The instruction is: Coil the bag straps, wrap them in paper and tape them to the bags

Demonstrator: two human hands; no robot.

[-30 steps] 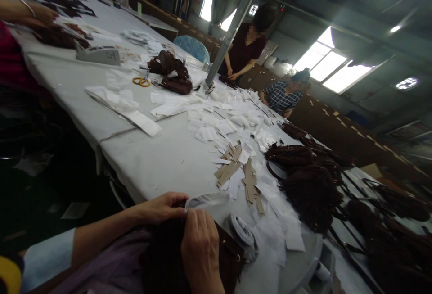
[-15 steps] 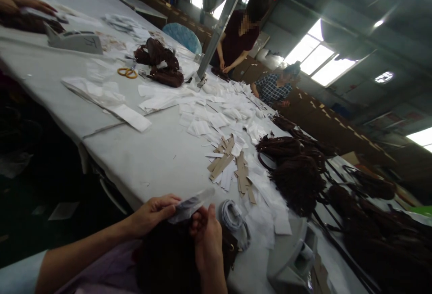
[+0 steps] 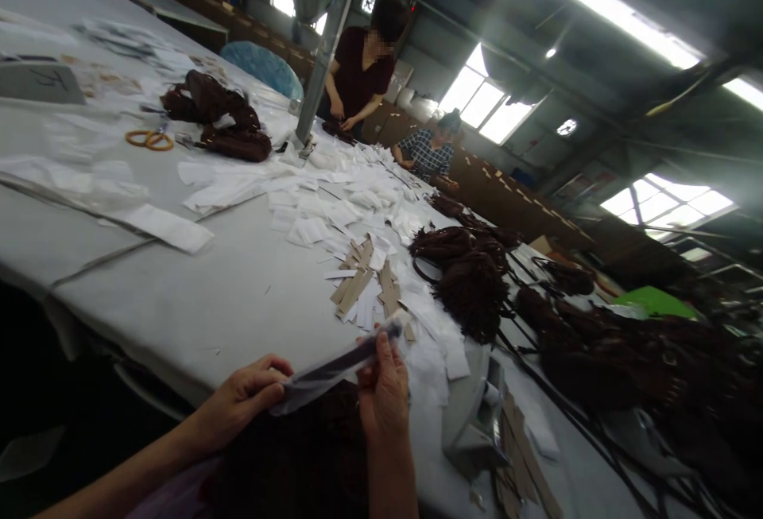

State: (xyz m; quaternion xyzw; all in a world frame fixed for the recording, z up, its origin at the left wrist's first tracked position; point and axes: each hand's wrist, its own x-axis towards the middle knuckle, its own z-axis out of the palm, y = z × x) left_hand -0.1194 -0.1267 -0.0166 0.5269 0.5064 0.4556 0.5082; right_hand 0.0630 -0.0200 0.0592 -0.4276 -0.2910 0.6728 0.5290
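Observation:
A dark strip in a clear plastic sleeve (image 3: 334,369) is stretched between my two hands, slanting up to the right. My left hand (image 3: 253,392) pinches its lower left end between thumb and fingers. At the upper right end, my right hand (image 3: 385,380) grips it with the thumb on top. Beneath the hands lies a dark brown item (image 3: 292,463) at the table's near edge, mostly in shadow. Beyond my right hand are tan and white card strips (image 3: 356,284).
White sheets (image 3: 310,205) are scattered along the table (image 3: 238,288). Dark brown fringed bags (image 3: 470,280) lie at the right, near a grey tape dispenser (image 3: 477,416). Orange rings (image 3: 149,140) and a brown bundle (image 3: 214,114) sit at the left. Two people are across the table.
My hands have moved apart, and the sleeved strip is now stretched out between them. My right hand has shifted to its far end. The camera view has turned to the right.

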